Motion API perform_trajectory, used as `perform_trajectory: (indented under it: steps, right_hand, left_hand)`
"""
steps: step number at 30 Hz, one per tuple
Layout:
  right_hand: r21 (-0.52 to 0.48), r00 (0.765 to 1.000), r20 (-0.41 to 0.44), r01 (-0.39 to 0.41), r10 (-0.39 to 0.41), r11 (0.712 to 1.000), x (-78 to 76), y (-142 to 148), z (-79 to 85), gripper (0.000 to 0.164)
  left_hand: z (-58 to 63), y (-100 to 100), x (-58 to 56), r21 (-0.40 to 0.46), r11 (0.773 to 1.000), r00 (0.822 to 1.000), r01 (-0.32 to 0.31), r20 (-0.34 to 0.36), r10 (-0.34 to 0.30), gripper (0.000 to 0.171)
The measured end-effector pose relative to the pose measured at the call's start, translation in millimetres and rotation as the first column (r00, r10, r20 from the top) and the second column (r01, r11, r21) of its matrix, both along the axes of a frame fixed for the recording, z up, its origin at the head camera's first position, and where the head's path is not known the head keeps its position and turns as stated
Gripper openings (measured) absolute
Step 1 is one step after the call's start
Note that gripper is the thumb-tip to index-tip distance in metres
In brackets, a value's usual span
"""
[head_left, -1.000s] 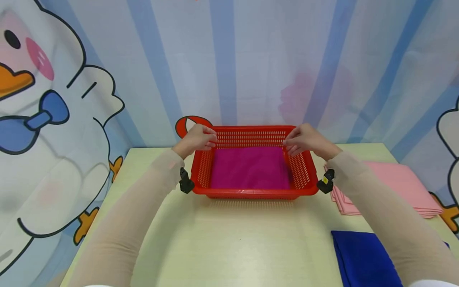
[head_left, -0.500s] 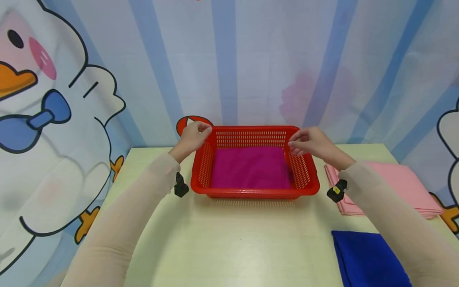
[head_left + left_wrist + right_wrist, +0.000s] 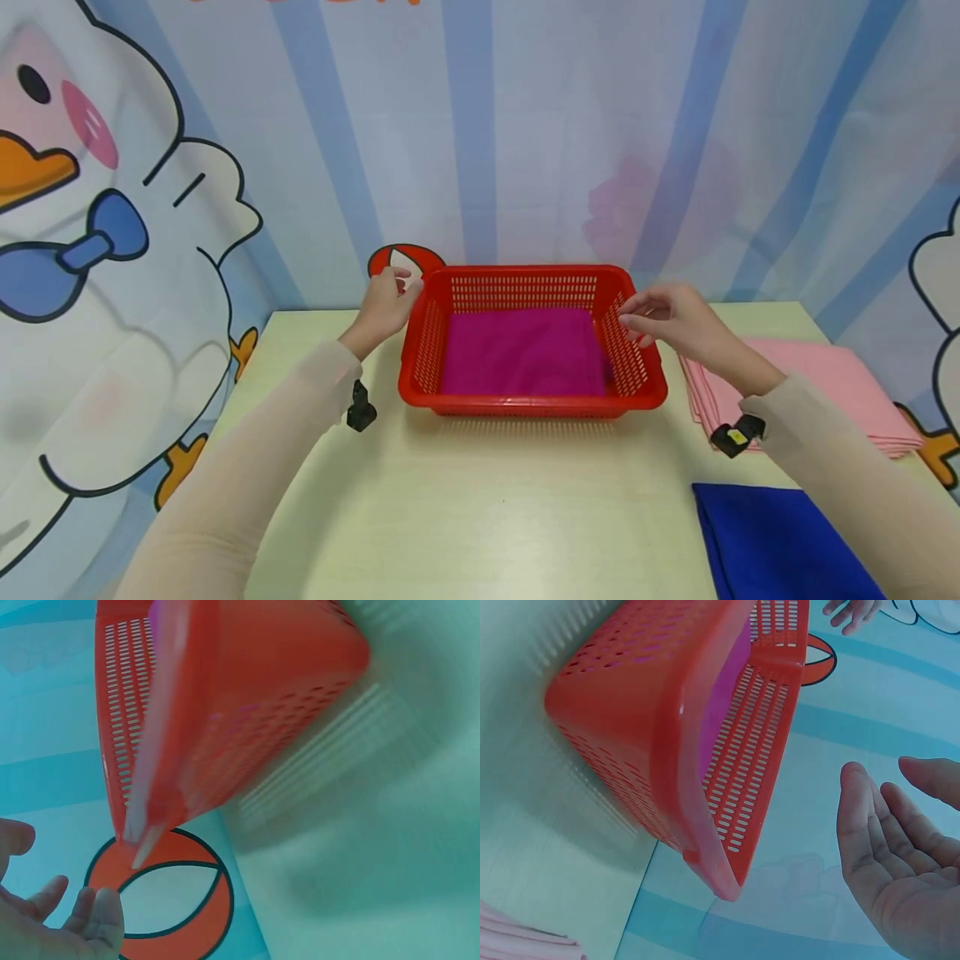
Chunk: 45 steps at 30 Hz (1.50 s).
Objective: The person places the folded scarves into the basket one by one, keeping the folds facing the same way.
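Note:
A red plastic basket point(image 3: 547, 406) with slotted walls stands on the table, and a folded magenta cloth point(image 3: 525, 352) lies flat in it. My left hand point(image 3: 383, 308) hovers by the basket's left rim, its fingers loosely bent around nothing. In the left wrist view those fingers point(image 3: 94, 922) are apart from the rim. Over the right end of the basket is my right hand point(image 3: 675, 318), also holding nothing. The right wrist view has its thumb point(image 3: 930, 776) spread from the relaxed fingers, with a gap to the basket.
Right of the basket lies a folded pink cloth point(image 3: 825, 387), partly behind the right forearm. A folded blue cloth point(image 3: 772, 542) is nearer, at the table's front right. A printed curtain point(image 3: 540, 167) hangs right behind the pale table point(image 3: 480, 508).
Both hands have drawn back outward from above the basket's ends, the left to the left and the right to the right. The basket and the cloths stay put.

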State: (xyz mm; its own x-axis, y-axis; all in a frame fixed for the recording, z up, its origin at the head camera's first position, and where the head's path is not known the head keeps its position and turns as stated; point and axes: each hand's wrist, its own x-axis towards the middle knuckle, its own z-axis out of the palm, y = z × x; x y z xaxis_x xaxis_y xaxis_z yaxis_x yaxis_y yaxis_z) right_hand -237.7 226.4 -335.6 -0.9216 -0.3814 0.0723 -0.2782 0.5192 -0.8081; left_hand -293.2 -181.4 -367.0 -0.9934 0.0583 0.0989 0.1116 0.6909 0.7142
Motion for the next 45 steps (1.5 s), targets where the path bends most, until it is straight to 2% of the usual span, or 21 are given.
perform_trajectory:
  steps: [6,11,18,23,27,31,34,40,45]
  right_hand:
    - [0.044,0.999,-0.048,0.016,-0.014,0.999,21.2,7,3.2,0.023]
    - [0.069,0.997,-0.073,0.04,-0.035,0.997,39.2,15,4.1,0.025]
    - [0.11,0.996,-0.064,0.073,-0.067,0.991,62.1,28,-3.3,0.023]
    - [0.145,0.995,-0.069,0.08,-0.071,0.986,78.1,36,-10.9,0.02]
    - [0.173,0.996,-0.034,0.091,-0.086,0.981,92.1,41,-17.8,0.02]
    - [0.178,0.996,0.0,0.093,-0.095,0.98,105.9,46,-26.9,0.019]
    - [0.19,0.995,0.019,0.092,-0.098,0.977,114.9,50,-34.3,0.021]
    - [0.219,0.984,0.096,0.128,-0.152,0.967,130.7,57,-47.8,0.028]
    - [0.236,0.98,0.099,0.148,-0.175,0.96,139.8,60,-56.9,0.025]
  left_hand:
    - [-6.2,-4,4.7,-0.039,0.999,0.999,-0.023,0.036,0.025,0.052]
    - [-12.2,-7,7.5,-0.047,0.999,0.998,-0.014,0.068,0.017,0.047]
    - [-14.4,-6,13.6,0.009,1.0,0.991,-0.014,0.132,0.013,0.055]
    - [-14.7,-5,14.8,0.035,0.999,0.99,-0.024,0.138,0.019,0.055]
    - [-17.6,-6,14.0,0.049,0.998,0.99,-0.034,0.141,0.026,0.056]
    - [-21.4,-6,13.4,0.021,0.999,0.991,-0.039,0.132,0.036,0.055]
    - [-23.2,-5,13.0,0.018,0.999,0.989,-0.044,0.141,0.041,0.053]
    - [-26.7,-2,12.4,0.026,0.998,0.983,-0.05,0.178,0.044,0.052]
    - [-29.4,-2,12.4,0.044,0.997,0.982,-0.059,0.185,0.05,0.051]
